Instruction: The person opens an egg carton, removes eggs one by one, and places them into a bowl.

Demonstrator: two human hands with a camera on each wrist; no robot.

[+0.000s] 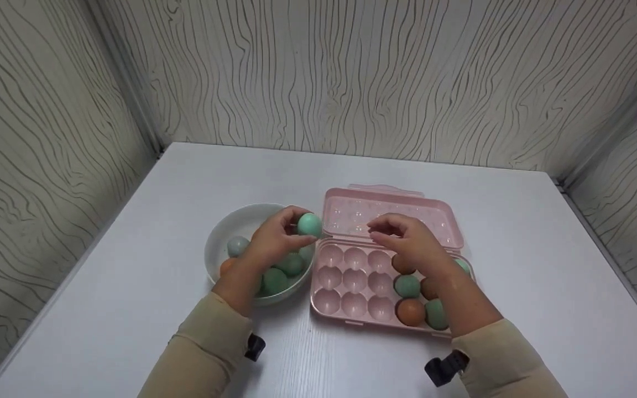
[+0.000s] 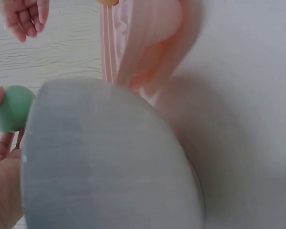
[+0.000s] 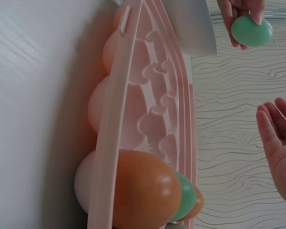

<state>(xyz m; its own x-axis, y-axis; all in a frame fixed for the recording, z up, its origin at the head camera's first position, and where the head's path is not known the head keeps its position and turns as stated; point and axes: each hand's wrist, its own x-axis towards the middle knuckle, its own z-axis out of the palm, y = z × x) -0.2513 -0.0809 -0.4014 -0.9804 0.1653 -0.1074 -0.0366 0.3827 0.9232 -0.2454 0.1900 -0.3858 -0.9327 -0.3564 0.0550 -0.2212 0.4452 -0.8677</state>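
My left hand (image 1: 271, 237) pinches a mint-green egg (image 1: 309, 225) between thumb and fingers, over the right rim of a white bowl (image 1: 214, 235). In the right wrist view that same egg (image 3: 252, 31) shows at the fingertips. The right hand (image 1: 410, 240) hovers above the pink egg carton (image 1: 367, 291), fingers slightly bent, nothing between them. Brown and green eggs fill the carton's right-hand cups, among them a brown egg (image 1: 410, 312) in the front row; the right forearm hides some. Its three left columns hold no eggs.
Inside the bowl lie more eggs, including a pale one (image 1: 238, 246), an orange one (image 1: 228, 266) and a green one (image 1: 274, 281). The carton's open lid (image 1: 445, 221) lies behind its base. Wood-patterned walls (image 1: 329, 77) border the white table (image 1: 539, 265).
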